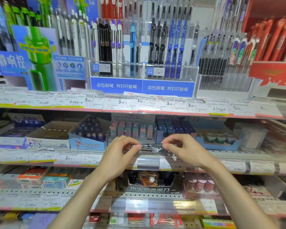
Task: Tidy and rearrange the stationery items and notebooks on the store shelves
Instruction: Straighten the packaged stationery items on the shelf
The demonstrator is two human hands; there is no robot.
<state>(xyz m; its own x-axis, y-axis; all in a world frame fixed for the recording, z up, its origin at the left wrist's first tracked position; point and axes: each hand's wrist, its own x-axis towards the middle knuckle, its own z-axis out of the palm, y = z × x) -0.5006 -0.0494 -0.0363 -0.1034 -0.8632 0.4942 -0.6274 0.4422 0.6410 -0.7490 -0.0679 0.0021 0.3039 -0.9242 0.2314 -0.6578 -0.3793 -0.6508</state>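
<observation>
Clear plastic is what you have between your hands: a few pens, lying level in front of the second shelf from the top, with dark parts showing through the barrels. How many there are is hard to say, since the view is soft there; it looks like two or three bunched together. Your left hand pinches their left end, thumb and curled fingers closed on the tips. Your right hand pinches the right end the same way, fingers bent down over the barrels. Both forearms reach up from the bottom of the view and meet at the pens.

Right behind the pens stands a box of pastel erasers with a printed header card, and just to its left a blue box of dark erasers. To the right is a box of dark blue items. Under your hands runs the shelf edge with its price labels.

On the shelf above, two clear acrylic pen racks with blue fronts and white Chinese lettering hold upright pens: black and white ones on the left, blue ones on the right. A green and blue advert card stands to the left of the racks, and red packaging is at the far right. Below your wrists, a black box sits on the third shelf.
</observation>
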